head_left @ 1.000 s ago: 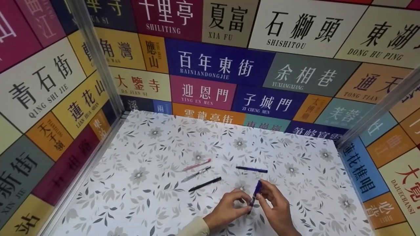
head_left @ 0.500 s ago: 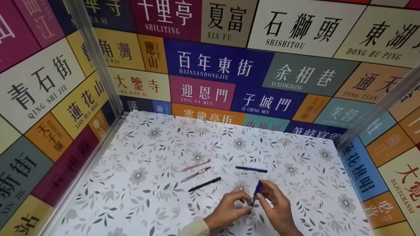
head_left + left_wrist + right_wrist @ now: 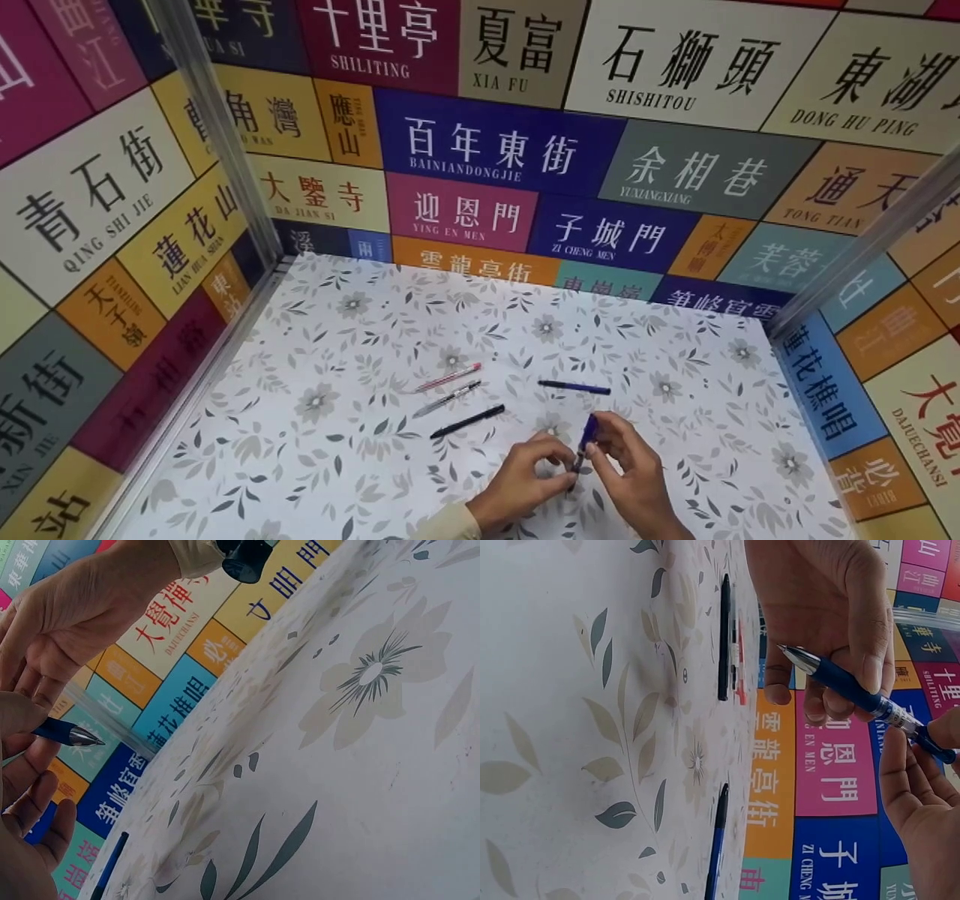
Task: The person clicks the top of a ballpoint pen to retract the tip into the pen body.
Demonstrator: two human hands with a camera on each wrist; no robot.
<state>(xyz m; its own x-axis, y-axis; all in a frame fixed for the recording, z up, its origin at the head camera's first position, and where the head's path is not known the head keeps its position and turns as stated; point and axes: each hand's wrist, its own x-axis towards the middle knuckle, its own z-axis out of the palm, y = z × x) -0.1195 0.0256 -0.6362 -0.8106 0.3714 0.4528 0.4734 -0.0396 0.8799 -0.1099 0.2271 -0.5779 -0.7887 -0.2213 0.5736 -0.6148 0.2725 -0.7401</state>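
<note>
Both hands hold one blue retractable ballpoint pen (image 3: 847, 686) above the table. My left hand (image 3: 525, 476) pinches its blue grip between thumb and fingers, close to the silver tip. The right hand (image 3: 634, 472) pinches the upper end by the clip, thumb against the barrel. In the right wrist view the bare metal point shows, and the pen slants across between the two hands. From the left wrist, only the front of the pen (image 3: 67, 733) shows past the left thumb. Another blue pen (image 3: 576, 388) lies on the table just beyond the hands.
Left of the hands, a black pen (image 3: 469, 422), a clear pen with a dark end (image 3: 448, 399) and a pink-red pen (image 3: 450, 377) lie slanted side by side. The table's floral cover (image 3: 360, 465) meets sign-printed walls (image 3: 495, 142) at the back and sides.
</note>
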